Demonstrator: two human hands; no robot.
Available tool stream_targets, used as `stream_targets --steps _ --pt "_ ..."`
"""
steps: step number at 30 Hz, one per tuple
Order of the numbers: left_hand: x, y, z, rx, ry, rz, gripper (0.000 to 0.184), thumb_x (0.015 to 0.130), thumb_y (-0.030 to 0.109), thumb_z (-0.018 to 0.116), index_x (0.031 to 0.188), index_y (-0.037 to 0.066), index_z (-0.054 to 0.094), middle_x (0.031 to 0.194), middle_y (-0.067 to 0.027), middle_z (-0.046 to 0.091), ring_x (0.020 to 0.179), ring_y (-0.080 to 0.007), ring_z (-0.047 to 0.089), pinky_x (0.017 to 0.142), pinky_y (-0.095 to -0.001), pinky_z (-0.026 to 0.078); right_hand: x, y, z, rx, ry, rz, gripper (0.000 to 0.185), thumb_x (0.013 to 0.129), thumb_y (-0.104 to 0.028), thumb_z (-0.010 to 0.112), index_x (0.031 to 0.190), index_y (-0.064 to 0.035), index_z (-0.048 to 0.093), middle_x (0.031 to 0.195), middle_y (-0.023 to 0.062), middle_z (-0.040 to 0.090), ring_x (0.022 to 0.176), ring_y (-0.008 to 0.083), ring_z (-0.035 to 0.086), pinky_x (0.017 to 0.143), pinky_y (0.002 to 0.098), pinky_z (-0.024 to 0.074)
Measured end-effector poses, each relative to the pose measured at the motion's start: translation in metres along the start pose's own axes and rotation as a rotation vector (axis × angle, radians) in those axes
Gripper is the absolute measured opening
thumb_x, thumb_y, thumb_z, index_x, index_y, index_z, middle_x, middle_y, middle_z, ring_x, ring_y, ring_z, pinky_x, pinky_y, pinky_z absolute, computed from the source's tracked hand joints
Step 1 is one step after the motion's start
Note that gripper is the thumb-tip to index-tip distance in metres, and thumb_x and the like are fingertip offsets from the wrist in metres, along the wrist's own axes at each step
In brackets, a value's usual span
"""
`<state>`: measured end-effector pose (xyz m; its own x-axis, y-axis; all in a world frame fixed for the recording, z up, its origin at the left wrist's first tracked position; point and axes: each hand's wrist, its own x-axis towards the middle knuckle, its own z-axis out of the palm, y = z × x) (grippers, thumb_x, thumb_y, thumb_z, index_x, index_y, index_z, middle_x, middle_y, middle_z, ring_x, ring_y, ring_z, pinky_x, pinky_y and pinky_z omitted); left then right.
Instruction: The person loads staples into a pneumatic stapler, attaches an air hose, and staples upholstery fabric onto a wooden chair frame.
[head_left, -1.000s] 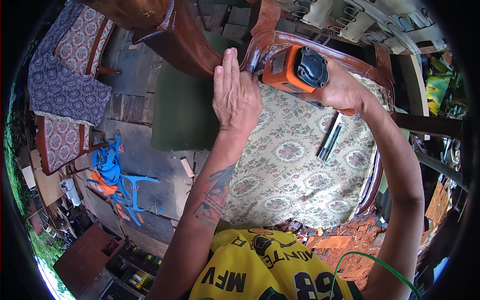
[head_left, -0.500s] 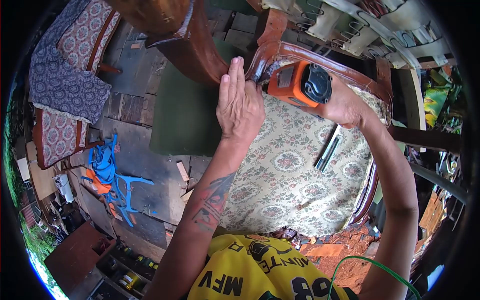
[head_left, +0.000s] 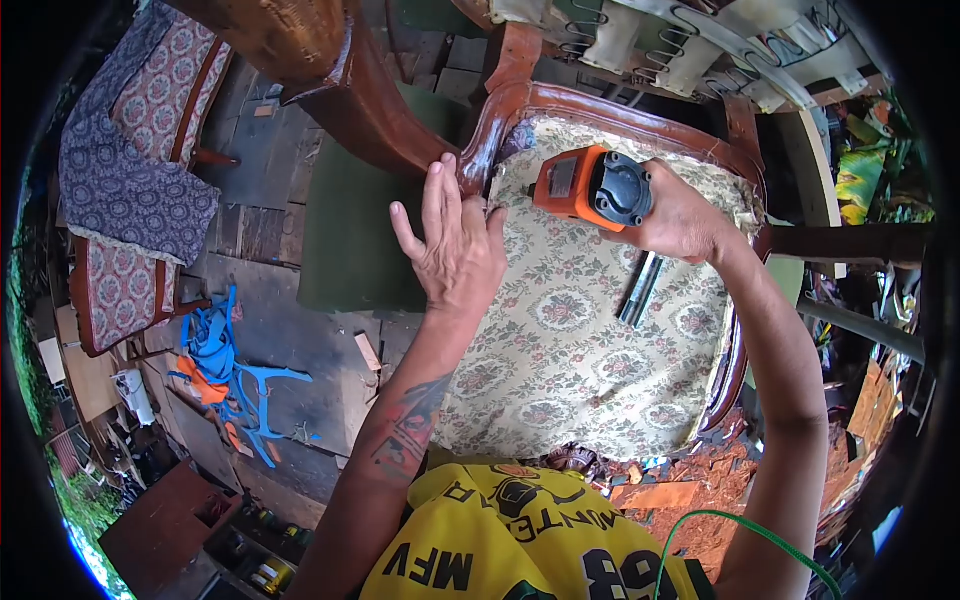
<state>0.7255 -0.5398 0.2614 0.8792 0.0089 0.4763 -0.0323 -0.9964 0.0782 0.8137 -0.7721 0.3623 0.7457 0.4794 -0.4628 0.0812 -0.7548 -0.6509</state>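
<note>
My right hand [head_left: 685,215] grips an orange and black staple gun [head_left: 592,187], held above the fabric with its nose pointing left. The tool's metal magazine [head_left: 640,290] shows below my hand. Cream floral upholstery fabric [head_left: 570,310] covers the seat of a carved wooden chair [head_left: 610,103]. My left hand [head_left: 455,245] lies at the left edge of the seat, fingers spread, fingertips against the brown wooden frame and thumb beside the fabric edge. Whether the thumb presses the fabric, I cannot tell.
A dark green cushion [head_left: 350,240] lies left of the chair. Blue straps [head_left: 260,385] are on the floor further left, near another upholstered piece [head_left: 160,100]. Exposed springs and webbing [head_left: 690,50] stand at the back. A green hose [head_left: 745,520] curves at front right.
The staple gun has drawn back from the seat's upper left corner, uncovering the fabric there. My left hand has shifted slightly down and left, and its fingers have spread apart.
</note>
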Motion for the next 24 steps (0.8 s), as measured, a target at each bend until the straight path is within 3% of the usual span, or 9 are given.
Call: stream_targets --steps 5,12,15,19,22,24 --pt "0.01 0.003 0.002 -0.02 -0.041 -0.078 0.019 0.082 0.029 0.074 0.079 0.012 0.067 0.158 -0.0093 0.044 0.142 -0.0263 0.037 0.12 -0.0633 0.003 -0.006 0.011 0.007 0.004 0.014 -0.006 0.039 0.071 -0.015 0.085 0.104 -0.0008 0.071 0.094 0.0089 0.075 0.083 0.0187 0.069 0.087 0.0351 0.0549" --pt "0.01 0.005 -0.003 -0.104 -0.099 -0.111 0.02 0.08 0.027 0.077 0.085 0.011 0.066 0.162 -0.0086 0.036 0.146 -0.0286 0.031 0.119 -0.066 0.001 -0.016 0.007 0.011 -0.006 0.028 -0.016 0.034 0.073 -0.018 0.084 0.1 -0.0016 0.074 0.09 0.0104 0.076 0.082 0.0194 0.071 0.086 0.0357 0.0563" --pt "0.009 0.005 -0.005 -0.117 -0.099 -0.092 0.025 0.077 0.029 0.078 0.086 0.01 0.065 0.162 -0.0094 0.036 0.147 -0.0292 0.029 0.119 -0.0667 0.001 -0.017 0.01 0.012 0.027 0.064 -0.037 0.032 0.07 -0.015 0.077 0.098 0.0007 0.076 0.089 0.015 0.077 0.078 0.0222 0.072 0.082 0.0375 0.058" --pt "0.01 0.006 -0.001 -0.118 -0.115 -0.121 0.026 0.077 0.03 0.078 0.088 0.01 0.064 0.162 -0.0106 0.036 0.148 -0.0266 0.028 0.119 -0.0657 -0.003 -0.015 0.009 0.008 0.036 0.07 -0.074 0.033 0.071 -0.014 0.076 0.101 0.0021 0.075 0.09 0.0149 0.077 0.079 0.022 0.072 0.084 0.037 0.0575" --pt "0.011 0.008 0.001 -0.088 -0.079 -0.103 0.025 0.076 0.03 0.077 0.086 0.01 0.065 0.161 -0.0101 0.036 0.146 -0.0293 0.028 0.119 -0.0666 0.006 -0.013 0.008 0.007 0.072 0.043 -0.014 0.036 0.073 -0.014 0.085 0.103 -0.0011 0.072 0.09 0.0089 0.075 0.078 0.018 0.07 0.083 0.0374 0.0572" --pt "0.013 0.011 0.0 -0.057 -0.092 -0.109 0.025 0.074 0.028 0.077 0.086 0.009 0.066 0.16 -0.0106 0.037 0.146 -0.0298 0.029 0.119 -0.0658 0.009 -0.01 0.014 0.009 0.062 0.06 -0.049 0.036 0.072 -0.014 0.081 0.104 0.0002 0.073 0.092 0.012 0.076 0.079 0.0198 0.071 0.084 0.0369 0.0573"
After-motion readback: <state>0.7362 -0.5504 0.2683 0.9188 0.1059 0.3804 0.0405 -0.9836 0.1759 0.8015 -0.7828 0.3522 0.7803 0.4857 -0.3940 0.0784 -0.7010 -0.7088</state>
